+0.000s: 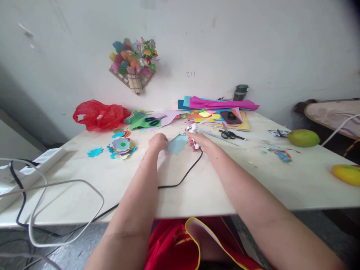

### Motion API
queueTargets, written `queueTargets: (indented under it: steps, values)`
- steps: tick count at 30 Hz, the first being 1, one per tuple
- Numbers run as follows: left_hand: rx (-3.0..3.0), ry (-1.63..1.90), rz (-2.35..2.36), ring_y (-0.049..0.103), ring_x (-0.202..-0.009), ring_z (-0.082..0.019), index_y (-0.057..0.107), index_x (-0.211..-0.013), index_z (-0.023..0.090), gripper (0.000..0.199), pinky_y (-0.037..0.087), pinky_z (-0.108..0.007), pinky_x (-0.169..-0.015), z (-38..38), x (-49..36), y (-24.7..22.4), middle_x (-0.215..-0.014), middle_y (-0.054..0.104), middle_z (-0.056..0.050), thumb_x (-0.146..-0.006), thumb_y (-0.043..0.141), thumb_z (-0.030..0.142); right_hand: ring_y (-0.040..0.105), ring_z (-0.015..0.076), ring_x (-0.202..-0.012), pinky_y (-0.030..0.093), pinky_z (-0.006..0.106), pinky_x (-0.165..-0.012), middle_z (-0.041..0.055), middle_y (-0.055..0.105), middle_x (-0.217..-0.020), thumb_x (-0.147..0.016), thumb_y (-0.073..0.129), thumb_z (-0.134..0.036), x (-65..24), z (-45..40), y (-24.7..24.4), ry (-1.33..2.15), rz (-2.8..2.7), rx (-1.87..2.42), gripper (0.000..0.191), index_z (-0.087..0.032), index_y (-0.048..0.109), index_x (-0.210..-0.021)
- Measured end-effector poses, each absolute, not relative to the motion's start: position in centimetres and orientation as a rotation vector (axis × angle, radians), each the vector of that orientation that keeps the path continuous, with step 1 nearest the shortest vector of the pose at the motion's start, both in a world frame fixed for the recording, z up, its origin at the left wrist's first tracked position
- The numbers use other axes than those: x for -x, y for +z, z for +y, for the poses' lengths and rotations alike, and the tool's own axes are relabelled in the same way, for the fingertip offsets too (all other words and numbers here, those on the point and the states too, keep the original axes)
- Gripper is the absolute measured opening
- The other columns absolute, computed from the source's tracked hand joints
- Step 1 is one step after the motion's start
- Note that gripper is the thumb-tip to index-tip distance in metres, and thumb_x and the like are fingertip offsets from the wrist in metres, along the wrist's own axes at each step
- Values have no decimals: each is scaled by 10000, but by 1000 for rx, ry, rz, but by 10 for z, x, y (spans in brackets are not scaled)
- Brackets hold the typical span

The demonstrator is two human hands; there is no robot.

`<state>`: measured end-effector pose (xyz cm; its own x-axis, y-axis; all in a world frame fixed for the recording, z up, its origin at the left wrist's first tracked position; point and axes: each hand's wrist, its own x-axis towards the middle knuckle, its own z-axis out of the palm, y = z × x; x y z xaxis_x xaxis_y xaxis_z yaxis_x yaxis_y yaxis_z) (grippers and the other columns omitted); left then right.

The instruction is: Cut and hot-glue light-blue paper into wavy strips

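Observation:
My right hand (pixel 196 141) is wrapped round a white hot glue gun (pixel 192 129) with an orange trigger, its nozzle end pointing left. A black cord (pixel 188 173) runs from its grip down across the table. A pale blue sheet of paper or foam (pixel 177 144) with a cut, scalloped edge lies between my hands. My left hand (pixel 159 141) is closed at the sheet's left side; its fingertips are mostly hidden, so what they pinch does not show. Left of it sits a stack of flower-shaped cutouts (pixel 122 144), with one blue flower cutout (pixel 95 152) lying apart.
Two scissors, one on green and lilac sheets (pixel 153 120), another (pixel 229 134) at right, lie near coloured sheets (pixel 222 103) and a phone (pixel 231 117). A red plastic bag (pixel 98 114) stands back left. A power strip (pixel 45 161) with cables lies left; mangoes (pixel 303 138) lie right.

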<state>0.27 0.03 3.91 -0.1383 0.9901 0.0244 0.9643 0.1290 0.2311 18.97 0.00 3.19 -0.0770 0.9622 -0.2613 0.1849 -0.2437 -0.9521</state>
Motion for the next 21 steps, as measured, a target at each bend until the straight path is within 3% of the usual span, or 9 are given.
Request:
queueTargets:
  steps: [21]
  values:
    - [-1912,360,2258,607,-894,-198,679,-802,275,209,455,-268,-725,0,-1,37,-963,677,-5,-624,601,197,422,66,-339,422,198,-332,-39,440,-418,-777,568,-485,-184,-3,36,1378,-1257,1489,395,-170,415,-593]
